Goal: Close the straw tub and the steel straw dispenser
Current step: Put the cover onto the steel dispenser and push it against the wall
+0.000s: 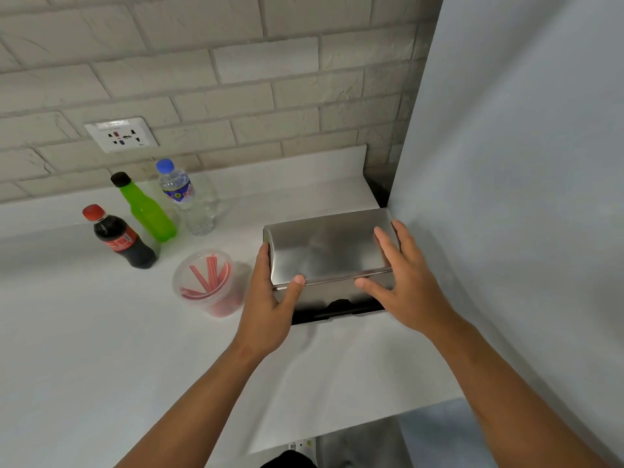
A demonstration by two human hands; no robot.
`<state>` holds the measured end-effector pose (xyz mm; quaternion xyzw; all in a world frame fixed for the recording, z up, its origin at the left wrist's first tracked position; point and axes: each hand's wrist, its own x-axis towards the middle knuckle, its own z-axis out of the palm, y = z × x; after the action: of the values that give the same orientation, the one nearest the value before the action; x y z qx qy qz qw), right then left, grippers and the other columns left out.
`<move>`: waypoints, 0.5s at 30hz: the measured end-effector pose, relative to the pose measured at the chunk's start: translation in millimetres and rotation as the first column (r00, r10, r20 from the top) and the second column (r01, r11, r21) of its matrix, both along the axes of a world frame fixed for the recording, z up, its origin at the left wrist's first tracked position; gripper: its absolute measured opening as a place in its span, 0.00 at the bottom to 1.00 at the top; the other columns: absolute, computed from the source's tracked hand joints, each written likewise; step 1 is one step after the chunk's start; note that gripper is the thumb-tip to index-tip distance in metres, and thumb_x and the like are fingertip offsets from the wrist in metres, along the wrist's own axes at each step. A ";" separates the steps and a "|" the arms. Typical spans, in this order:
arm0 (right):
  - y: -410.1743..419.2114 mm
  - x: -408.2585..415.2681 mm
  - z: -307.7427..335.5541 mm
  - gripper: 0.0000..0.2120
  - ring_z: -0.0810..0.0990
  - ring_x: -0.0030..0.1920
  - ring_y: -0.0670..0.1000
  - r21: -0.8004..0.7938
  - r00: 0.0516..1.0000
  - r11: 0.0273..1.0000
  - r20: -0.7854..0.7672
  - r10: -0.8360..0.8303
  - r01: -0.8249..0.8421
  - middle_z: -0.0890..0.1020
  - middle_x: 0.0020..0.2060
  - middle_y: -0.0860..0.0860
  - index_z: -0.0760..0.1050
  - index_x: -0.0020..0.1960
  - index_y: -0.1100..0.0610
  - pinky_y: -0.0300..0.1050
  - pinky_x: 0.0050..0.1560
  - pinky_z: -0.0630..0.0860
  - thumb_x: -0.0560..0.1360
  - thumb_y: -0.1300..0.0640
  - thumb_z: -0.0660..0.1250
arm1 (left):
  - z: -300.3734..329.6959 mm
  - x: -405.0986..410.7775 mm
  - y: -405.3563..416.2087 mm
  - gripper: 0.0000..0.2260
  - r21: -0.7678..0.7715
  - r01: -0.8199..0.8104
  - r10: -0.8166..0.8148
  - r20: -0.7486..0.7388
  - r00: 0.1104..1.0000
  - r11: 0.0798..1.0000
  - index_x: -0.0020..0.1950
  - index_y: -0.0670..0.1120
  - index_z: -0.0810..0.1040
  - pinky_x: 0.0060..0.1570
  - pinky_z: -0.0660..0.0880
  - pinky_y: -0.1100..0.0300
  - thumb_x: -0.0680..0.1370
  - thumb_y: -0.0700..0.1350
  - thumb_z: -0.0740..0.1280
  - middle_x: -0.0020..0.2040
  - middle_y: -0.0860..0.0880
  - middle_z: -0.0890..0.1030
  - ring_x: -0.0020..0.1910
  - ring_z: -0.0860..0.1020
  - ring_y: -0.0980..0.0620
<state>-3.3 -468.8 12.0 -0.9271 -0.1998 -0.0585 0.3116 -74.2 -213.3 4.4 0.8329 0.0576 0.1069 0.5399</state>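
Head view is showing one steel straw dispenser [329, 255] sitting on the white worktop [101, 332], close against the grey wall on the right, with its lid lying down over the body. Both hands are resting on it. One left hand [270, 298] is gripping the dispenser's left end, thumb lying across the lid's front edge and fingers wrapping round the side. One right hand [401, 282] is lying spread on the right part of the lid, fingers splayed flat and thumb reaching along the front edge. Just left of the dispenser, one clear straw tub [209, 282] is standing with red straws [211, 275] inside; whether it is lidded I cannot tell. Three bottles are standing behind: one cola bottle [120, 238], one green bottle [145, 207], one water bottle [185, 197].
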 end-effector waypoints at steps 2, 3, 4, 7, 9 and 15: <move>2.6 14.1 -1.1 0.42 0.56 0.82 0.55 -0.005 1.000 1.000 0.006 -0.004 0.004 0.50 0.84 0.49 0.55 0.83 0.48 0.48 0.71 0.63 0.76 0.37 0.69 | 0.0 12.6 2.5 0.35 0.003 -0.008 0.008 -0.005 1.000 1.000 0.84 0.58 0.50 0.68 0.52 0.82 0.83 0.53 0.67 0.71 0.86 0.53 0.74 0.53 0.80; 4.1 20.1 -1.2 0.42 0.56 0.82 0.55 -0.007 1.000 1.000 0.005 -0.007 0.007 0.50 0.84 0.48 0.55 0.83 0.48 0.47 0.71 0.62 0.76 0.37 0.69 | -0.2 18.5 3.9 0.35 0.005 -0.013 0.014 -0.006 1.000 1.000 0.84 0.56 0.50 0.68 0.52 0.82 0.83 0.52 0.67 0.70 0.87 0.53 0.74 0.52 0.81; 6.2 27.1 -1.4 0.42 0.56 0.82 0.55 -0.007 1.000 1.000 0.001 -0.007 0.007 0.50 0.84 0.48 0.55 0.83 0.47 0.47 0.70 0.62 0.76 0.38 0.70 | -0.6 25.3 6.0 0.36 0.006 -0.017 0.017 -0.009 1.000 1.000 0.85 0.54 0.50 0.68 0.52 0.83 0.83 0.52 0.67 0.70 0.87 0.52 0.73 0.52 0.81; 11.2 48.7 -1.8 0.42 0.55 0.82 0.55 -0.001 1.000 1.000 -0.003 -0.006 0.006 0.50 0.84 0.48 0.54 0.83 0.47 0.46 0.71 0.60 0.76 0.39 0.71 | 0.7 47.0 10.7 0.36 -0.004 -0.017 0.017 -0.025 1.000 1.000 0.85 0.52 0.49 0.72 0.53 0.77 0.84 0.52 0.67 0.77 0.76 0.52 0.75 0.52 0.78; 13.7 63.0 -1.5 0.42 0.54 0.82 0.54 0.004 1.000 1.000 -0.011 -0.007 0.007 0.49 0.84 0.47 0.53 0.83 0.47 0.45 0.72 0.59 0.76 0.39 0.71 | 4.0 61.2 12.2 0.37 -0.004 -0.022 0.022 -0.041 0.999 1.000 0.86 0.51 0.49 0.75 0.53 0.71 0.84 0.53 0.67 0.81 0.66 0.54 0.79 0.53 0.70; 20.7 107.8 -2.4 0.42 0.53 0.82 0.55 -0.013 1.000 1.000 -0.014 -0.003 0.003 0.48 0.84 0.47 0.52 0.83 0.46 0.46 0.71 0.59 0.77 0.38 0.69 | 7.5 104.2 18.7 0.37 -0.012 -0.018 0.017 -0.070 0.997 1.000 0.86 0.49 0.48 0.64 0.51 0.86 0.84 0.51 0.67 0.80 0.62 0.55 0.75 0.53 0.71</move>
<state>104.5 -448.1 9.6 -0.9299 -0.1965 -0.0515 0.3067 30.1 -194.6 11.9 0.8323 0.0843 0.0818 0.5418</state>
